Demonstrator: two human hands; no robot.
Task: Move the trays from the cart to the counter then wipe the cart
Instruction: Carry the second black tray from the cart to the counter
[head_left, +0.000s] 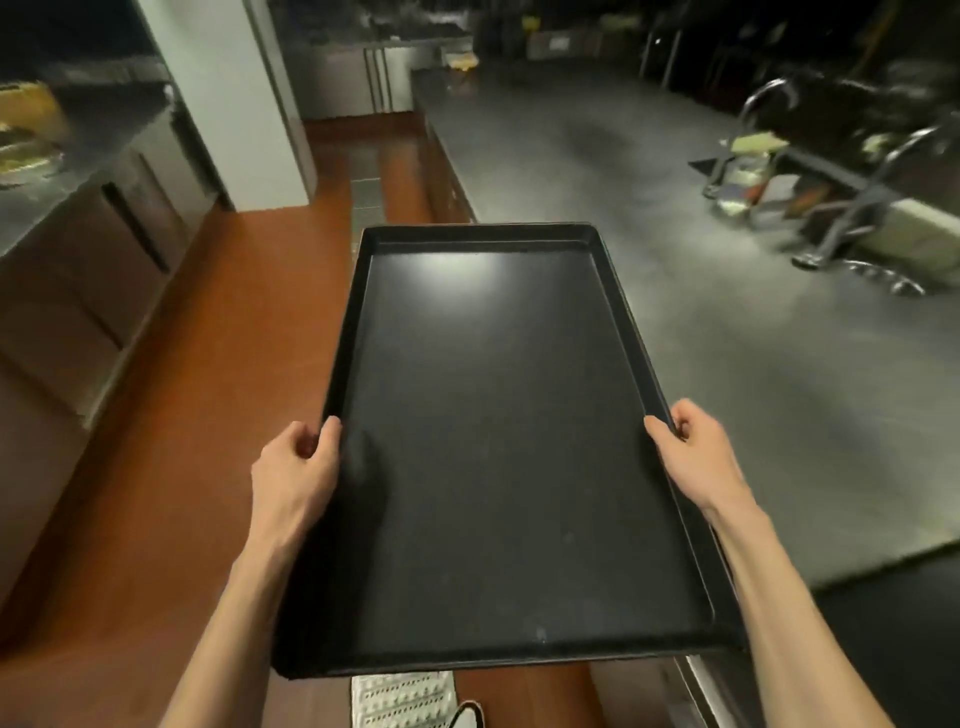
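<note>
Here, a large black tray (498, 441) held out in mid-air, long side running away from the body, nothing lying in it. Gripped on both long edges, near the close end. Left hand (296, 467) curled round the left rim, thumb hooked over the lip onto the inner wall, fingers tucked under and out of sight. Right hand (693, 452) likewise closed on the right rim, thumb on top, fingers wrapped beneath. Both forearms bare, reaching forward either side of the tray.

Held mostly above the red-brown floor (197, 395) of the aisle, with the far right corner overlapping the edge of a long steel counter (649, 218) stretching off to the right; not resting on it. Another dark flat shape (904, 608) at the counter's near right edge, perhaps a second tray, too dim to be sure. Curved metal taps (769, 98) and blurred clutter further along the counter on the right. Steel cabinets (104, 223) on the left of the aisle, a white pillar (228, 93) behind them. A pale perforated mat (400, 699) on the floor just below the tray's near edge.
</note>
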